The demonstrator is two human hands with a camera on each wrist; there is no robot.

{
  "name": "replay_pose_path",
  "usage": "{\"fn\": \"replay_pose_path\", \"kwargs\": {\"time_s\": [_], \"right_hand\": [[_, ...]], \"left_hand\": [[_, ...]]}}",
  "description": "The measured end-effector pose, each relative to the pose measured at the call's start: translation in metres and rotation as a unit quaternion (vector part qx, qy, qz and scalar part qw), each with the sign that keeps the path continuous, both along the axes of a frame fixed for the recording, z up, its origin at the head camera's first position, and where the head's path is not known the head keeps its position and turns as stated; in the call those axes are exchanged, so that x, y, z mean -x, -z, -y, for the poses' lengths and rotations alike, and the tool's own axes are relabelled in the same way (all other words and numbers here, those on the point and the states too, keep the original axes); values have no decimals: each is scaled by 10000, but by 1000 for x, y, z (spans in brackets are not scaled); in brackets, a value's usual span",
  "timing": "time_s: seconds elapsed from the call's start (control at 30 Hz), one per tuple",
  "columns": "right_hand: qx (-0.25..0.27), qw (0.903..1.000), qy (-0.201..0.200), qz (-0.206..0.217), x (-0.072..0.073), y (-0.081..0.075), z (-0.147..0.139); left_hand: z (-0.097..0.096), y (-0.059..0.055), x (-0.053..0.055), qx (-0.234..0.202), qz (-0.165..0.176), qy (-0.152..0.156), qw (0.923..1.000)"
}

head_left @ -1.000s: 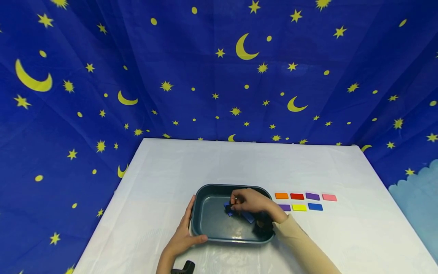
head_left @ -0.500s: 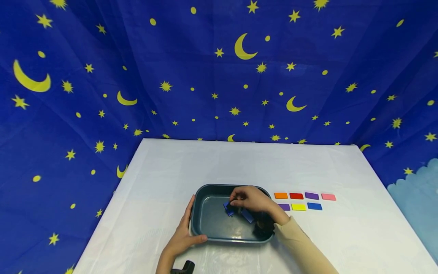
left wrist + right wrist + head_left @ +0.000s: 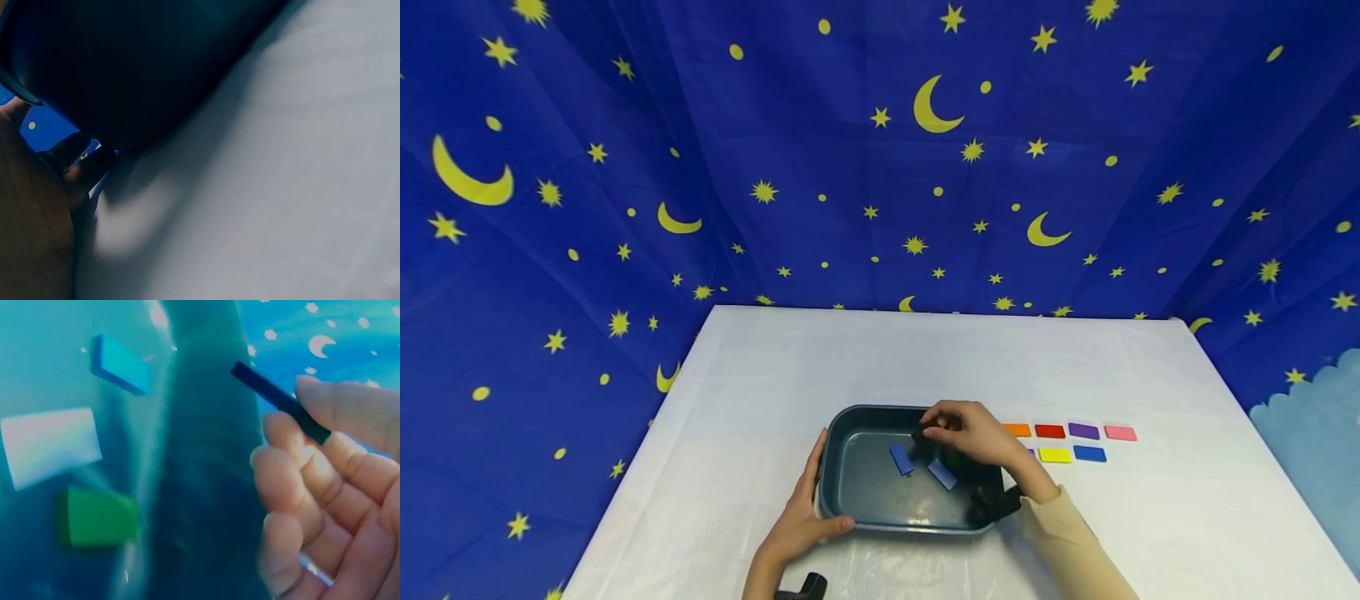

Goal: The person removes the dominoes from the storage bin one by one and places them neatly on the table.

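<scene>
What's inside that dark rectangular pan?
The dark rectangular pan holds an oblong blue block, a second blue block and, in the right wrist view, a green block. From above, the right hand, pinching a slim dark block, hides what's beneath.

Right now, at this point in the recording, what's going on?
A person's right hand pinches a dark block over the far right part of a dark tray, while the left hand rests against the tray's left end. Blue blocks and a green block lie inside. To the tray's right, coloured tiles sit in two rows on the white table.
</scene>
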State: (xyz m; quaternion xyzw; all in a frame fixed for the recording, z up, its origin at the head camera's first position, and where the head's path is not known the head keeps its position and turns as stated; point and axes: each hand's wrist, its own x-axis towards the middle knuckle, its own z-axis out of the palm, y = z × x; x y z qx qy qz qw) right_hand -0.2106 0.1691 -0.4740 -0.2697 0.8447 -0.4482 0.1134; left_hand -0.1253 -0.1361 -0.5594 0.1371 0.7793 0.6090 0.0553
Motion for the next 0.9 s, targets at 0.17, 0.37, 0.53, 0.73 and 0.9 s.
{"fn": "replay_pose_path", "kwargs": {"time_s": [0.17, 0.37, 0.53, 0.73, 0.9], "right_hand": [[360, 9982, 444, 181, -7, -13, -15], [571, 9921, 1108, 115, -11, -16, -41], [854, 9865, 1393, 144, -12, -7, -63], [890, 9793, 1810, 143, -20, -3, -87], [795, 9688, 2341, 151, -29, 4, -115]], "left_hand": [[0, 0, 1, 13, -115, 39, 9999], [0, 0, 2, -4, -140, 83, 9999], [1, 0, 0, -29, -154, 70, 9999], [1, 1, 1, -32, -246, 92, 9997], [1, 1, 1, -86, -210, 143, 9996]]}}
